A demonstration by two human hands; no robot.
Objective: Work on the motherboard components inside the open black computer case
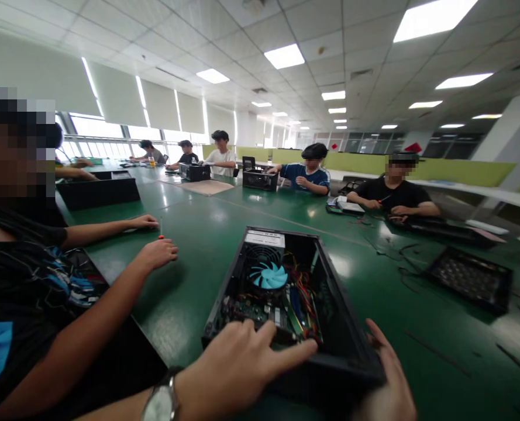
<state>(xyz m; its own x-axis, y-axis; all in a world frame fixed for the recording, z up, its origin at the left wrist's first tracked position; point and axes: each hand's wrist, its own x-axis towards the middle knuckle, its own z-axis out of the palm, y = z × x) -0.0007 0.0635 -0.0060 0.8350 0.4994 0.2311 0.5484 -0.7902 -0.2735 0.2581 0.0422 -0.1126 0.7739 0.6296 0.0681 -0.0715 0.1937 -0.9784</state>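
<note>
An open black computer case (350, 324) lies in front of me on the green table. Inside it are a light-blue fan (269, 275), coloured wires (302, 280) and circuit boards. My left hand (237, 362), with a watch on its wrist, lies over the case's near edge. Its fingers bend down into the case and their tips are hidden; its thumb stretches right along the edge near the wires. Against the outside of the right wall, my right hand (391, 374) holds the near right corner, fingers pointing up, somewhat blurred.
Close on my left, a person rests both forearms on the green table (198, 216), a screwdriver (161, 231) at one hand. A black metal frame (468, 278) and loose cables (411, 266) lie to the right. Several people sit farther off with other computer cases (260, 180).
</note>
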